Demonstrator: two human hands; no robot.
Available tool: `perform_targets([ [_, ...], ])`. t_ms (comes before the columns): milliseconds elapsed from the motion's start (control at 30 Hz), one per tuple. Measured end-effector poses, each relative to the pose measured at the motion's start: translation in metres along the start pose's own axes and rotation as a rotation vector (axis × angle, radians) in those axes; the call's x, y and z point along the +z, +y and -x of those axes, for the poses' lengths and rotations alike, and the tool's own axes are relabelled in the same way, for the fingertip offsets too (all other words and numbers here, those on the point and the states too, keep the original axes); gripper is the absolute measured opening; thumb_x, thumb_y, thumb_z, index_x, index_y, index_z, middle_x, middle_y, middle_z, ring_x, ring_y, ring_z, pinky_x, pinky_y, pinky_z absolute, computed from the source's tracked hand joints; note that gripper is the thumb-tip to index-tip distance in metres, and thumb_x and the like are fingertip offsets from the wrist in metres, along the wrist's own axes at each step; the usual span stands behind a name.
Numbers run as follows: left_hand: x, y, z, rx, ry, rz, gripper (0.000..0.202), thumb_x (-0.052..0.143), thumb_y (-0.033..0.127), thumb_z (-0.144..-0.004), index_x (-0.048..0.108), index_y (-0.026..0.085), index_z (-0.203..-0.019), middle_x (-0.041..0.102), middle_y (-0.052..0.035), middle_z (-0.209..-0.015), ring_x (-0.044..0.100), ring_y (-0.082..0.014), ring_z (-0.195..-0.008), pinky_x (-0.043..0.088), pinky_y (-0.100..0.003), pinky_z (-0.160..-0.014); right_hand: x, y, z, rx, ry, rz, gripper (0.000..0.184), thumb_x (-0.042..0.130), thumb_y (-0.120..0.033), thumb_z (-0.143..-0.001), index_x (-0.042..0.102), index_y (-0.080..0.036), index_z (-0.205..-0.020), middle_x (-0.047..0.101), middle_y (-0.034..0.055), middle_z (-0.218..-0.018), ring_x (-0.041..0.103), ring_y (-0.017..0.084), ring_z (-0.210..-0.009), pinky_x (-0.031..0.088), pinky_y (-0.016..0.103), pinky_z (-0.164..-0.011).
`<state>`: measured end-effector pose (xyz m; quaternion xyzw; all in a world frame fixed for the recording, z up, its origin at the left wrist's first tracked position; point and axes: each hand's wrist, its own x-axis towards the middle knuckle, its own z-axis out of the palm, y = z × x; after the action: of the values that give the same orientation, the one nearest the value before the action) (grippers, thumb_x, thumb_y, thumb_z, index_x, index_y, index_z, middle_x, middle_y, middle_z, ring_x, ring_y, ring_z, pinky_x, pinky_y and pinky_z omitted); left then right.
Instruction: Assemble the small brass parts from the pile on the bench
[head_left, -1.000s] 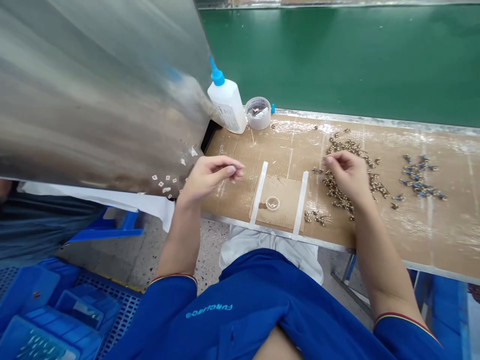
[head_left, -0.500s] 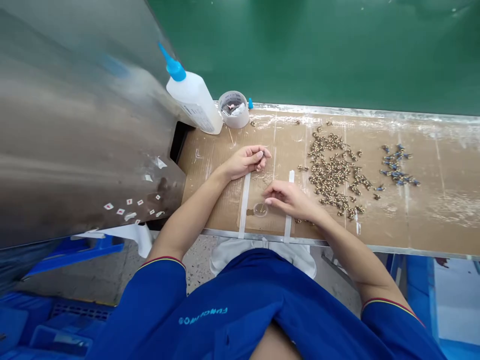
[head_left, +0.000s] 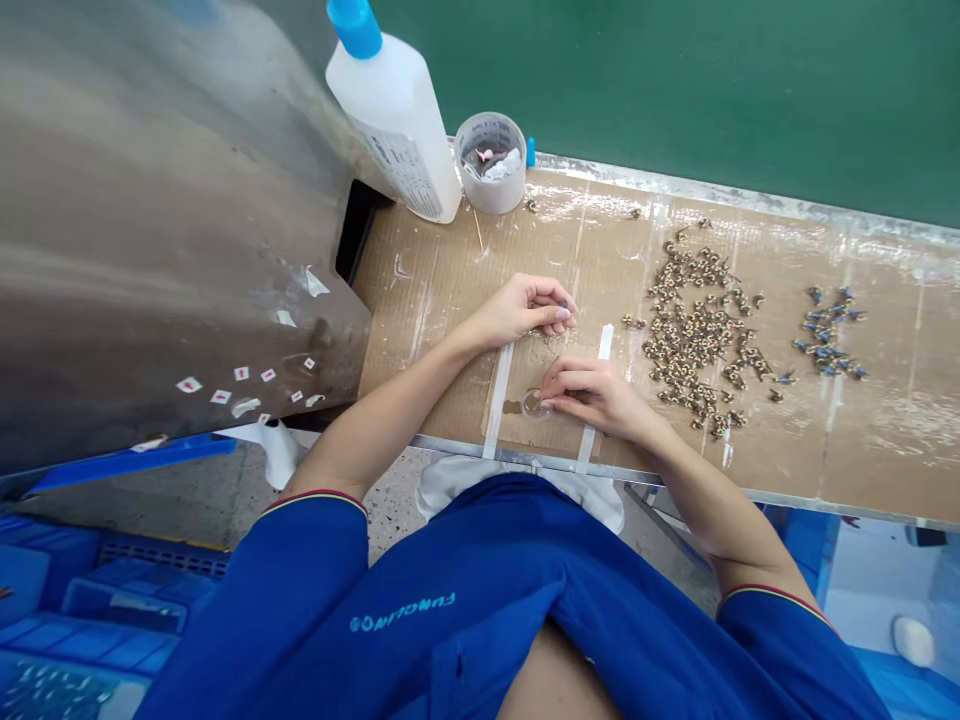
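My left hand [head_left: 534,308] rests above the cardboard surface [head_left: 450,300], its thumb and forefinger closed on a small dark part [head_left: 565,308] that the fingertips mostly hide. Closer to me, my right hand [head_left: 594,393] has its thumb and fingers pinched together at the rim of a small clear round dish [head_left: 532,405]. Whatever those fingertips hold is too small or hidden to make out. To the right of both hands lies a spread pile of small brass-coloured metal parts [head_left: 694,335]. Farther right is a smaller group of similar parts with blue ends [head_left: 829,335].
A white bottle with a blue cap [head_left: 409,130] stands at the back left, beside a tape roll [head_left: 491,190] holding scraps. A thin stick [head_left: 478,230] lies in front. A metal panel [head_left: 187,200] borders the left; a green surface [head_left: 675,90] lies beyond the back edge.
My right hand has come to the clear dish, its fingertips now at the rim. My left hand keeps its pinch. The camera view has shifted, with the bottle and tape roll appearing higher and larger.
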<state>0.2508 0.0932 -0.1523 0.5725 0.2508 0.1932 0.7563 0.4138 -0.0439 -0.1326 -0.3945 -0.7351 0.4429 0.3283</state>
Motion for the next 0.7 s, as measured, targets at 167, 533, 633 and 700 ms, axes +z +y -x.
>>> perform_targets([
  [167,0.007,-0.005,-0.001,0.043,0.035,-0.066,0.013,0.080,0.017,-0.083,0.072,0.009,-0.088,0.072,-0.0042,-0.074,0.065,-0.0094,-0.065,0.054,-0.022,-0.064,0.000,-0.005,0.002,0.040,-0.022,0.006,0.023,0.065,-0.041,-0.101,0.075,-0.021,-0.107,0.071,0.0069,-0.097,0.068,0.016,-0.082,0.057,0.030,-0.072],
  [533,0.009,-0.006,-0.002,0.086,0.039,-0.182,0.007,0.074,0.015,-0.085,0.069,0.010,-0.085,0.068,-0.0023,-0.072,0.060,-0.0092,-0.061,0.051,-0.024,-0.063,0.004,-0.005,-0.006,0.138,0.040,-0.052,0.028,0.066,-0.047,-0.100,0.076,-0.021,-0.099,0.073,0.0063,-0.096,0.065,0.014,-0.076,0.051,0.028,-0.064],
  [633,0.009,-0.006,-0.001,0.105,0.045,-0.190,0.009,0.076,0.017,-0.086,0.069,0.010,-0.085,0.069,-0.0032,-0.074,0.061,-0.0089,-0.062,0.051,-0.023,-0.063,0.001,-0.007,-0.005,0.044,0.001,-0.012,0.023,0.064,-0.040,-0.102,0.076,-0.022,-0.093,0.072,0.0062,-0.101,0.068,0.017,-0.089,0.055,0.033,-0.078],
  [700,0.009,-0.006,-0.001,0.108,0.045,-0.191,0.010,0.077,0.017,-0.086,0.069,0.010,-0.084,0.069,-0.0031,-0.073,0.060,-0.0085,-0.061,0.051,-0.022,-0.062,-0.004,-0.008,-0.004,0.013,-0.040,0.049,0.019,0.065,-0.037,-0.102,0.076,-0.024,-0.095,0.072,0.0069,-0.106,0.068,0.019,-0.097,0.055,0.038,-0.087],
])
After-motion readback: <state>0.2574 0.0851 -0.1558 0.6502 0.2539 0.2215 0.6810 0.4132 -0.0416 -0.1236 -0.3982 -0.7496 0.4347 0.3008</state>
